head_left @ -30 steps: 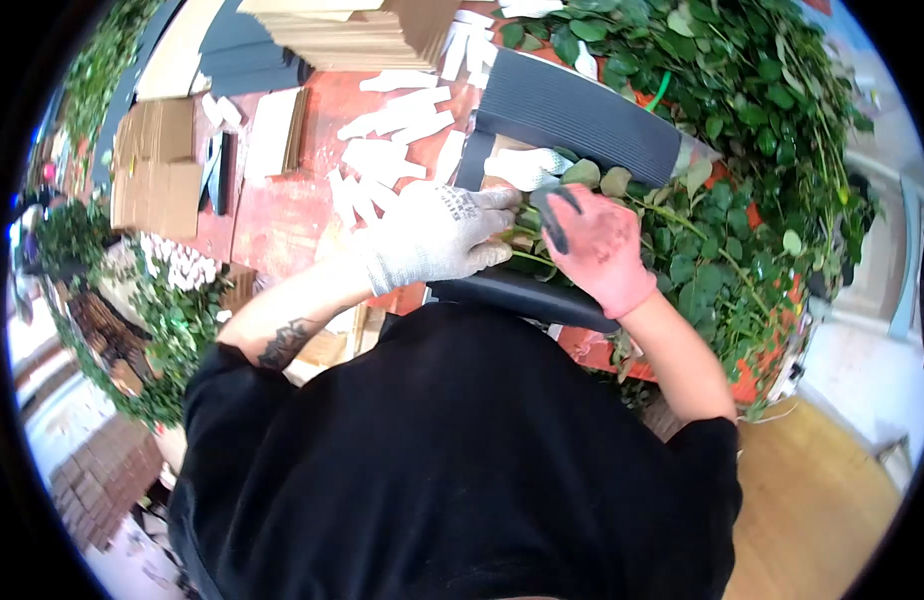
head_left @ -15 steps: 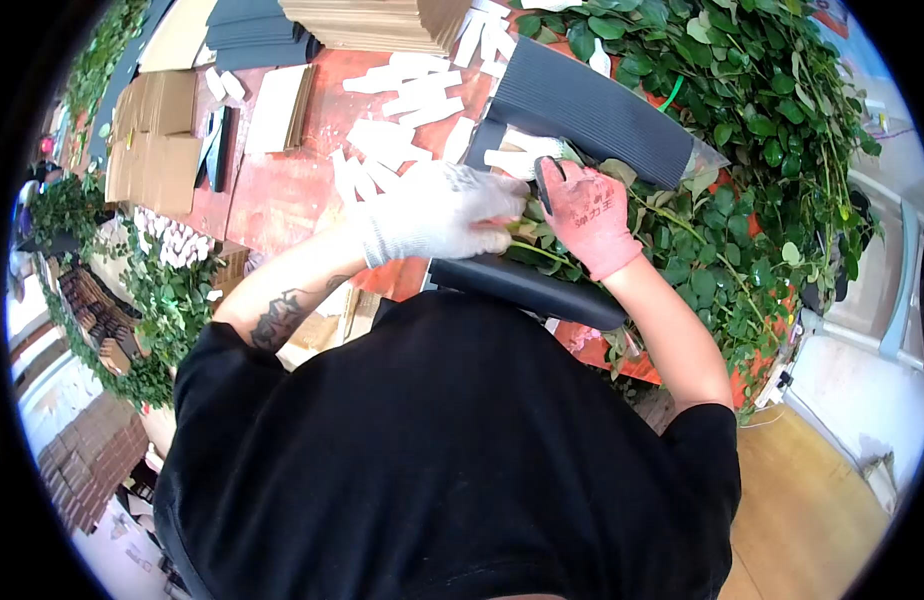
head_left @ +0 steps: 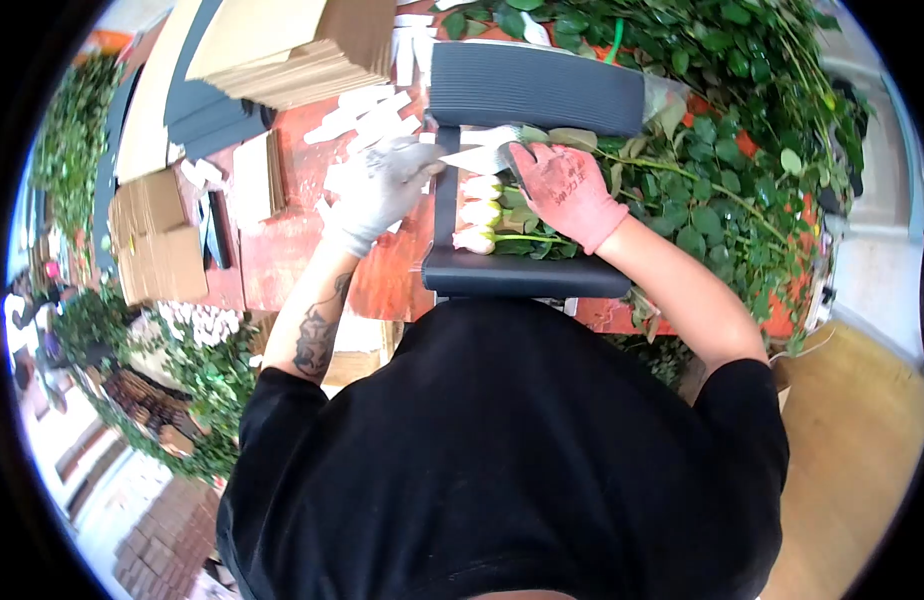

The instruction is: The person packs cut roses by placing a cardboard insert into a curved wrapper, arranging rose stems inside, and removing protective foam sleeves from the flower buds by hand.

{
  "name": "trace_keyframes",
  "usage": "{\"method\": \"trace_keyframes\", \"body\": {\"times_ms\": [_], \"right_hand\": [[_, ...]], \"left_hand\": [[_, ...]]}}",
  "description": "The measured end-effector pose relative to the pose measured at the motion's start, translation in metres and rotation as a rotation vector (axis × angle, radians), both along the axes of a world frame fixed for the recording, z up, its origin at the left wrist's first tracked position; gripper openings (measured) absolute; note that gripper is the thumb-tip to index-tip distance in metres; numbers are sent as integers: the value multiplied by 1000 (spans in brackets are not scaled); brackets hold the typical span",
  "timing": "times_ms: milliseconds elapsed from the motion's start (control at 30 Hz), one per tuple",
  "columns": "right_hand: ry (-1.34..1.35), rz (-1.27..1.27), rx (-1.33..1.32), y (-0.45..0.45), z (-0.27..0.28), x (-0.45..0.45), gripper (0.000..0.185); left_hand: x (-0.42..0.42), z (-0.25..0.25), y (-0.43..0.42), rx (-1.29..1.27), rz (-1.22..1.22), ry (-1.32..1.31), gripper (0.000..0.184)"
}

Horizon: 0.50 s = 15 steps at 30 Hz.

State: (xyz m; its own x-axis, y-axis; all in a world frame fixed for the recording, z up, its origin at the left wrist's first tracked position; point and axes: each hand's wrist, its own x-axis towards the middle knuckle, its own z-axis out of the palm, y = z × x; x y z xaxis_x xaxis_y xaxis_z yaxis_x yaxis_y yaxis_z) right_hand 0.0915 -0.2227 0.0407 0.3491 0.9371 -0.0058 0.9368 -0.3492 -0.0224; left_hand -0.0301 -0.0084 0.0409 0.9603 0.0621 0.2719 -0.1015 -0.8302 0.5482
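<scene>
Three pale pink-and-green rose heads (head_left: 479, 213) lie in a column on the dark corrugated wrap (head_left: 527, 272), their stems pointing right. Above them is a white paper piece (head_left: 479, 158) beside a white mesh sleeve. My left hand (head_left: 387, 185), in a pale grey glove, has its fingers pressed together at the left tip of the paper piece. My right hand (head_left: 564, 190), in a pink glove with dark fingertips, is closed at the mesh sleeve; what its fingers grip is partly hidden.
White paper pieces (head_left: 357, 112) lie scattered on the red table (head_left: 267, 262). Cardboard sheets (head_left: 292, 60) are stacked at the back left, with a dark-handled tool (head_left: 214, 230) nearby. Leafy stems (head_left: 722, 190) cover the right side. A raised dark corrugated flap (head_left: 532, 85) stands behind the roses.
My left hand has moved left, off the roses, and its fingers have closed at the white paper. The rose heads now show. The whole view has shifted, and my right hand stays near the sleeve.
</scene>
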Motion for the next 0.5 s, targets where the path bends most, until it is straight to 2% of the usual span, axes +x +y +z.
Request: {"method": "trace_keyframes", "body": {"times_ms": [67,133,200,233,300,333,367,400,433,467,500], "right_hand": [[47,-53,14,0,2,0,43],[55,-8,-26,0,1,-1,40],[37,1,-26,-1,2,-2,38],[51,17,-13,-2,2,-2,37],[21,67,105,-5,-5,0,35],[16,91,105,-5,-3,0,35],[46,84,103,-5,1,1,34],[71,79,100,-4,4,1,33],[79,57,35,-1,8,1,31],[65,86,27,-3,13,0,31],[57,64,128,-7,18,0,30]], "left_hand": [[-7,-3,12,38,15,77,16],[-16,-3,34,93,143,83,18],[-29,3,58,117,249,249,21],[-36,-5,66,251,188,144,27],[-32,32,22,203,158,185,32],[-30,45,2,110,62,216,37],[-24,51,-16,158,-100,50,40],[-17,53,-34,52,-121,87,42],[-11,54,-45,43,-128,243,44],[-4,44,-49,68,-154,274,44],[-5,41,-51,68,-149,321,44]]}}
